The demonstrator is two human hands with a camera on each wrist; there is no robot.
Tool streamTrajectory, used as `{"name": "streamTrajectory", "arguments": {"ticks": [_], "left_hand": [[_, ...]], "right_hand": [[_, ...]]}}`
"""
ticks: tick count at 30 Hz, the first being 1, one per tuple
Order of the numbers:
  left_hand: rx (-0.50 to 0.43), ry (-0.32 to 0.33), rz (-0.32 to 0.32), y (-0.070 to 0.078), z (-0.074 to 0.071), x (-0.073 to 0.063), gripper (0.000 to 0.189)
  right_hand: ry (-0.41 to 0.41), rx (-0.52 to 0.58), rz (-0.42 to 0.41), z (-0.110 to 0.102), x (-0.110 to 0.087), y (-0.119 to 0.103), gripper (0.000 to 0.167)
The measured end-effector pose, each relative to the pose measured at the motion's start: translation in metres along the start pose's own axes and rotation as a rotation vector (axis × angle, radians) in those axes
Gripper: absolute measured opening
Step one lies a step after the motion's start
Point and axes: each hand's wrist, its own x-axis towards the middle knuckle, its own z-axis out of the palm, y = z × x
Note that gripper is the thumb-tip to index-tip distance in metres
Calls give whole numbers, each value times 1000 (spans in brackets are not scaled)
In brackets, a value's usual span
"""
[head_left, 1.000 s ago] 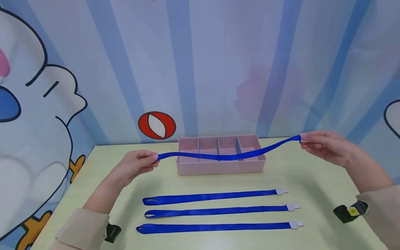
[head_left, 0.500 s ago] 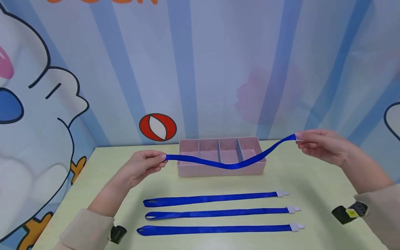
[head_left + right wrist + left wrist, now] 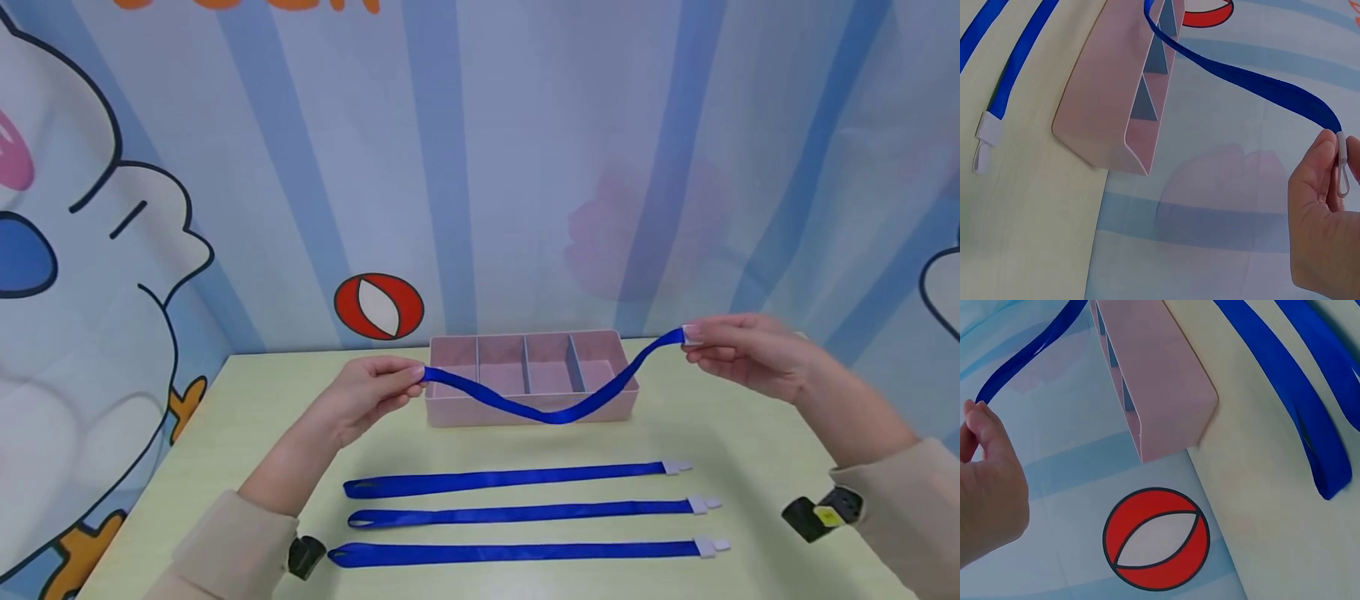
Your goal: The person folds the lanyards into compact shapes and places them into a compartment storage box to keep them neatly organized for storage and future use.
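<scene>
A blue lanyard hangs in a sagging curve between both hands, in front of the pink box. My left hand pinches its looped end between thumb and fingers. At the other end, my right hand pinches the white plastic clip, whose small loop pokes out below the fingers in the right wrist view. Three more blue lanyards lie flat in rows on the table: a far one, a middle one and a near one. Their white clips point right.
The pink box stands at the back of the pale table, split by grey dividers into several compartments. Directly behind rises a printed cloth backdrop with blue stripes. Both wrists wear small black cameras.
My hands have come closer together, the left moving right and the right moving left. The held lanyard sags lower. The lanyards on the table have not moved.
</scene>
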Motion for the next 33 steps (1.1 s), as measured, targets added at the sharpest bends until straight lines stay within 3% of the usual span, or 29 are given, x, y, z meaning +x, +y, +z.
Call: {"name": "streamTrajectory", "arguments": {"ticks": [11, 19, 33], "left_hand": [[-146, -72, 25, 2, 21, 6, 36], [-102, -113, 52, 2, 33, 7, 31], [-85, -78, 26, 1, 60, 10, 31]], "right_hand": [[-26, -60, -1, 18, 0, 1, 13], [-98, -126, -33, 34, 1, 2, 15], [-139, -166, -19, 72, 16, 7, 12]]}}
